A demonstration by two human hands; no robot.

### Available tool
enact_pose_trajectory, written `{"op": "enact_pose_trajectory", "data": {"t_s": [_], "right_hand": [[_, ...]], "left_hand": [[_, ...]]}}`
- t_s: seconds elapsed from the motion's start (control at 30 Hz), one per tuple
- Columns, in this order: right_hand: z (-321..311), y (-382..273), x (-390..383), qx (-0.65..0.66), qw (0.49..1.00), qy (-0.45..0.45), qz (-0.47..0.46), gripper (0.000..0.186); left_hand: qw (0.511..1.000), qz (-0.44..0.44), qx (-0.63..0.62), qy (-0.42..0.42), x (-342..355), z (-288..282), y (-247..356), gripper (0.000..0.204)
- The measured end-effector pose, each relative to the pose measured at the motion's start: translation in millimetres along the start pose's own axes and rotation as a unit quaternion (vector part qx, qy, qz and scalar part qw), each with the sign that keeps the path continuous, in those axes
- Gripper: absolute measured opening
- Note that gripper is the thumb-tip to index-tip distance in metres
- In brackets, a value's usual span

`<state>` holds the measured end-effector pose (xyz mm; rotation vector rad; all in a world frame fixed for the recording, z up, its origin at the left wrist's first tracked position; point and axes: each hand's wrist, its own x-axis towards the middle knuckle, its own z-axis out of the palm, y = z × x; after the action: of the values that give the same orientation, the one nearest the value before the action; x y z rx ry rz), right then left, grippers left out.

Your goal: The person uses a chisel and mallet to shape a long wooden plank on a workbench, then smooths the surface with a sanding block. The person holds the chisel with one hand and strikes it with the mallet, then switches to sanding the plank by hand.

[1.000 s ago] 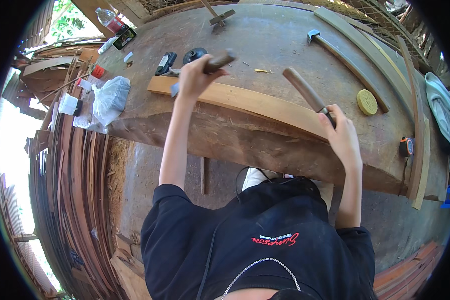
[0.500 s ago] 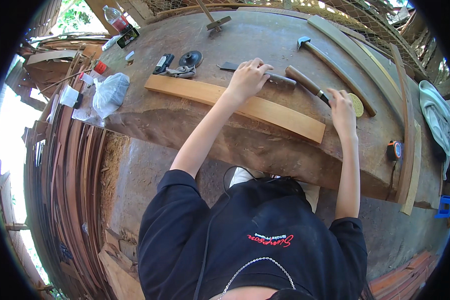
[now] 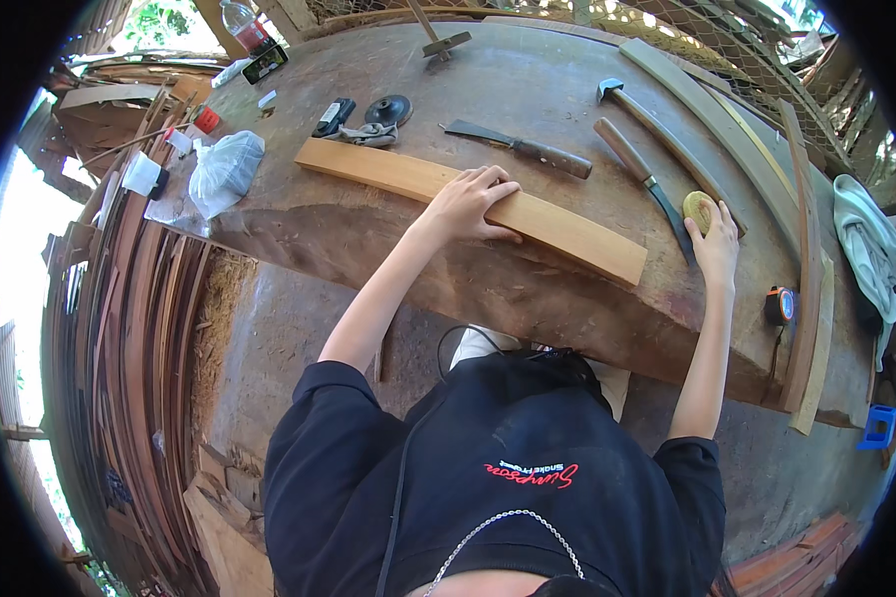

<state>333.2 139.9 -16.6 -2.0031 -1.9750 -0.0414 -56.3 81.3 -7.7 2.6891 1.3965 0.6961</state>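
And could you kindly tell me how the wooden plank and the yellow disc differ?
The wooden plank is long and straight-edged, while the yellow disc is round and far smaller. The plank is orange-brown; the disc is dull yellow. The left hand lies across the plank, whereas the right hand has its fingers at the disc. Each has one hand at it.

The scuffed brown tabletop [image 3: 528,85] is carrying a wooden plank [image 3: 567,229] near its front edge; a wooden-handled blade [image 3: 518,145] is lying just beyond it, while a tape measure [image 3: 778,306] and a knotted plastic bag [image 3: 226,175] are resting toward opposite ends.
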Motion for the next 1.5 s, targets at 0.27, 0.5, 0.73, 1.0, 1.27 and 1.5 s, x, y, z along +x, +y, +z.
{"op": "enact_pose_trajectory", "data": {"t_s": [0.27,0.5,0.73,1.0,1.27,1.5], "right_hand": [[-2.0,0.4,9.7,0.109,0.990,0.067,-0.057,0.029],[-35.8,-18.7,-8.6,0.166,0.971,0.172,0.009,0.023],[-14.5,-108.1,-99.9,0.252,0.935,0.114,-0.224,0.027],[-14.3,-105.6,-101.1,0.377,0.906,0.142,-0.129,0.014],[5.1,-94.4,-94.6,0.226,0.953,0.184,-0.078,0.015],[6.7,-92.0,-94.0,0.233,0.948,0.203,-0.071,0.014]], "left_hand": [[0.999,-0.034,-0.024,-0.002,20.4,22.3,52.9,0.067],[0.996,-0.059,-0.029,0.067,35.1,35.5,79.5,0.057],[0.935,-0.092,-0.226,0.257,44.4,18.2,99.9,0.033],[0.983,-0.044,-0.091,0.152,53.4,44.1,127.3,0.045],[0.992,-0.078,0.000,0.098,52.2,68.7,131.1,0.050],[0.965,-0.205,0.098,0.133,-12.4,12.1,56.2,0.044]]}}
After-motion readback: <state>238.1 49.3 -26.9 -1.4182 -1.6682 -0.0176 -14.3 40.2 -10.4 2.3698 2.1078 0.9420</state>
